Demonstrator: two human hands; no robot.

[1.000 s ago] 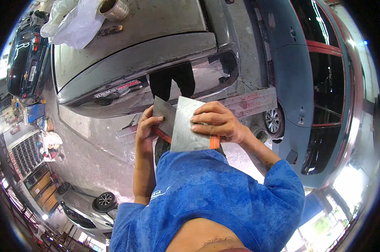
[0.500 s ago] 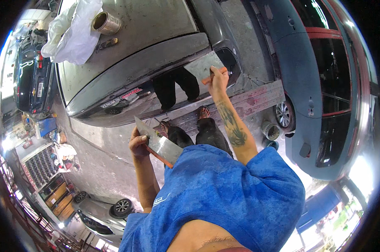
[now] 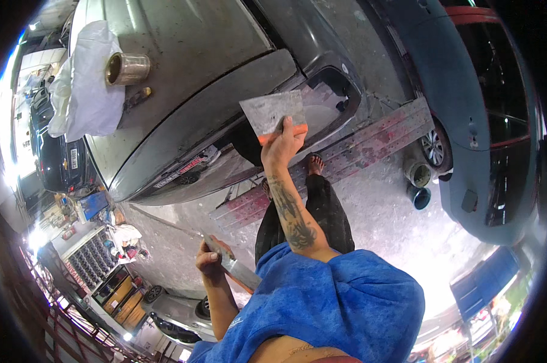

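Observation:
My right hand is closed on the orange grip edge of a wide metal putty spreader. Its grey-smeared blade points away from me, over the edge of a grey car's roof; I cannot tell whether it touches. Lower and to the left, near my shirt, my left hand grips a second metal spreader, also orange along one edge. That blade is seen nearly edge-on, so its face is mostly hidden. Dark window glass lies below the roof edge.
On the roof rest an open metal can, a white plastic sheet and a dark stub-like tool. My feet are at a red-stained plank. Two buckets stand right, beside a blue-grey car. Shelving is at left.
My right hand has moved left and lower with its spreader, whose blade now points up. My left hand has dropped lower, and its spreader has turned edge-on. The whole view has shifted.

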